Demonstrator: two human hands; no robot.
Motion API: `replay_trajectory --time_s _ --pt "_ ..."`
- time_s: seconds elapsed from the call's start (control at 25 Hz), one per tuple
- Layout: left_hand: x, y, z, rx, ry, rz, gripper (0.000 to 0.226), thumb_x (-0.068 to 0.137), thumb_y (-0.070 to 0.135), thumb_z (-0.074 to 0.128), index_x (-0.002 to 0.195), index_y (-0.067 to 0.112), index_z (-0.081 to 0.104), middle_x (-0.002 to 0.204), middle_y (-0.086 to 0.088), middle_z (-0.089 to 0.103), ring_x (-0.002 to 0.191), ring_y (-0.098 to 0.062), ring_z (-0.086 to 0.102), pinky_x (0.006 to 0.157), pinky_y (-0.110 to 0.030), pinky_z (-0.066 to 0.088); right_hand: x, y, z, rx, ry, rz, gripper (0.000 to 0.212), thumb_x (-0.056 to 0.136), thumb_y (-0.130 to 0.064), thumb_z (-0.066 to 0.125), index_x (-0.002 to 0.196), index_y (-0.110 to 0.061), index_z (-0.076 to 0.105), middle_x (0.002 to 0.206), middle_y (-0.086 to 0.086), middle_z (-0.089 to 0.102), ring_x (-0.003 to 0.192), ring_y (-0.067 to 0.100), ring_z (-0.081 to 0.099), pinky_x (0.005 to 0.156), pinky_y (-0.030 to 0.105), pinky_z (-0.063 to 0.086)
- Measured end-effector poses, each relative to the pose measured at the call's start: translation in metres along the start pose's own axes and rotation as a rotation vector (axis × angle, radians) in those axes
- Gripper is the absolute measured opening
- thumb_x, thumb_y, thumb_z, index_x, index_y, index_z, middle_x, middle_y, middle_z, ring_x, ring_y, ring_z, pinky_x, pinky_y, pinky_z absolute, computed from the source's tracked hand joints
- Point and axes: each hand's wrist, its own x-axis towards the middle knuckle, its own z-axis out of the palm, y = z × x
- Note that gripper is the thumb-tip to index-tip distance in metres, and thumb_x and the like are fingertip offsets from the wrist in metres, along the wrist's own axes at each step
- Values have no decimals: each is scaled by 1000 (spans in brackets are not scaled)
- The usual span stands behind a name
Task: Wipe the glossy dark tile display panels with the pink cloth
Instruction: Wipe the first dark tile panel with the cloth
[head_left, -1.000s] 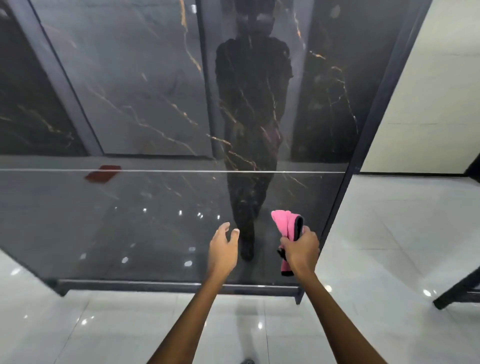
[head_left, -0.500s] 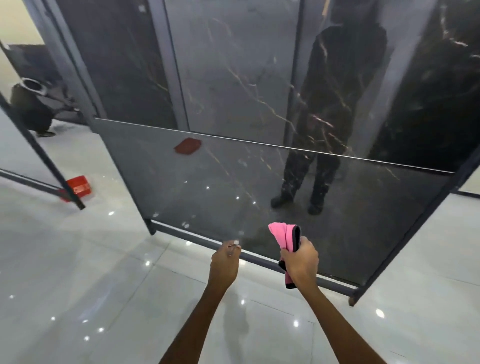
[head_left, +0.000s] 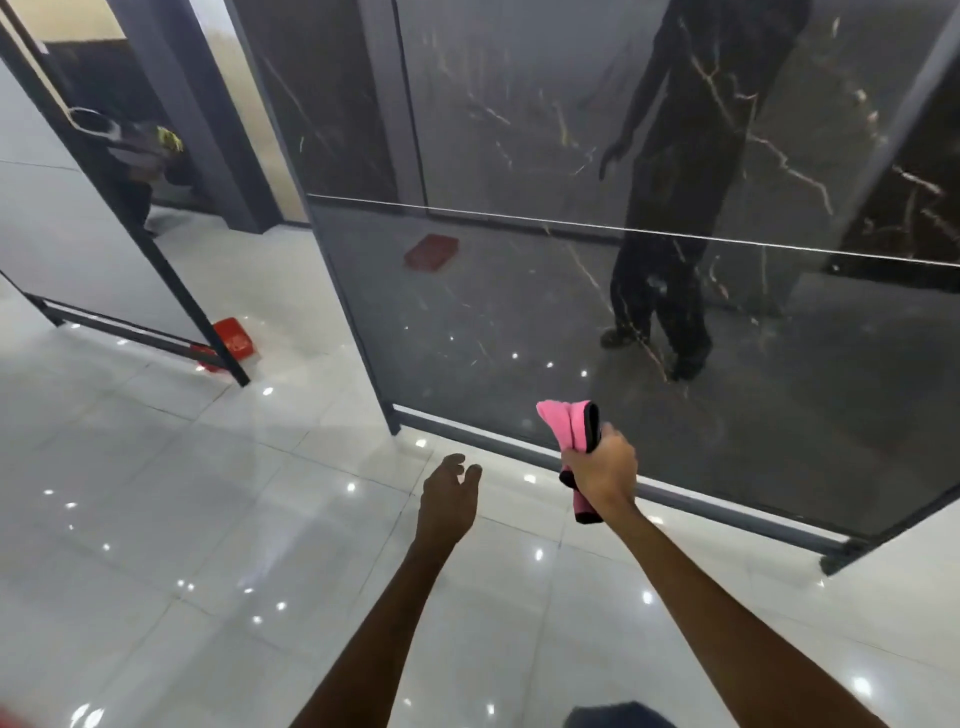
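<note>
Right hand (head_left: 602, 467) grips the bunched pink cloth (head_left: 574, 426) just off the dark tile panel (head_left: 519, 312), not touching it. Left hand (head_left: 448, 496) hangs loose, holding nothing, over white floor (head_left: 208, 519). Red tray (head_left: 236, 338) sits behind a frame leg (head_left: 208, 322).

left hand (head_left: 448, 500): held forward, fingers (head_left: 457, 466) loosely relaxed, holding nothing
right hand (head_left: 605, 467): fist gripping a bunched pink cloth with black edging (head_left: 571, 426)

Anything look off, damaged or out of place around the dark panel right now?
One thing: a red tray lies on the floor by the next stand's foot, left of the dark panel. No cracks or spills show. The right hand holds the pink cloth off the panel.
</note>
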Motion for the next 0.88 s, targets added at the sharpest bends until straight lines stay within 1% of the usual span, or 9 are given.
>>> replay_trajectory --time_s 0.24,0.36,0.4,0.48,0.52,0.64,0.72,0.8,0.88 --pt "94 -53 -89 -11 -33 -17 38 101 24 49 135 6 51 131 -15 59 119 -29 55 99 -32 40 14 -65 128 -22 -18 -20 31 77 -14 73 103 -1 61 96 13 65 80 27 61 64 33 50" --pt "163 -64 -127 8 -30 4 37 100 24 50 133 6 53 131 -13 60 118 -29 56 99 -34 41 43 -96 192 -23 -32 -18 27 78 -10 71 102 -1 61 95 12 64 75 23 58 57 26 44" --pt "191 -66 -143 24 -26 20 37 100 25 51 131 7 54 130 -13 61 118 -29 56 100 -35 42 55 -108 217 -14 -35 -18 27 78 -9 71 101 -2 61 95 11 64 75 23 59 56 26 45" --pt "246 -68 -176 86 -18 44 35 100 27 51 130 8 54 131 -12 60 119 -29 56 99 -34 42 81 -140 266 11 -32 4 28 76 -9 72 102 -2 61 96 11 65 79 25 61 60 29 47" --pt "271 -67 -193 128 -21 59 35 101 27 50 131 8 53 132 -11 59 121 -28 55 98 -33 41 93 -159 287 16 -31 17 28 77 -9 71 102 -2 61 97 12 65 78 24 60 62 29 46" --pt "331 -65 -236 266 -41 118 35 103 24 44 134 9 49 132 -8 57 120 -25 53 88 -24 35 122 -210 343 21 -30 16 28 79 -8 71 105 -1 62 96 10 65 77 21 55 64 26 41" --pt "376 -65 -259 291 -45 141 33 103 24 43 131 7 50 130 -10 58 117 -25 54 85 -24 35 144 -242 377 33 -26 5 30 79 -9 71 106 0 61 98 10 65 81 23 60 65 26 41" --pt "416 -64 -276 304 -59 153 33 102 22 44 131 6 50 130 -11 58 116 -27 54 89 -28 37 163 -269 402 26 3 14 32 79 -10 71 108 -1 61 101 10 64 88 26 62 67 26 41" --pt "457 -63 -290 345 -90 205 35 101 21 45 133 6 49 133 -11 56 120 -28 52 95 -32 38 182 -286 425 10 42 31 33 78 -9 71 108 -2 61 102 10 62 86 24 59 68 26 40"
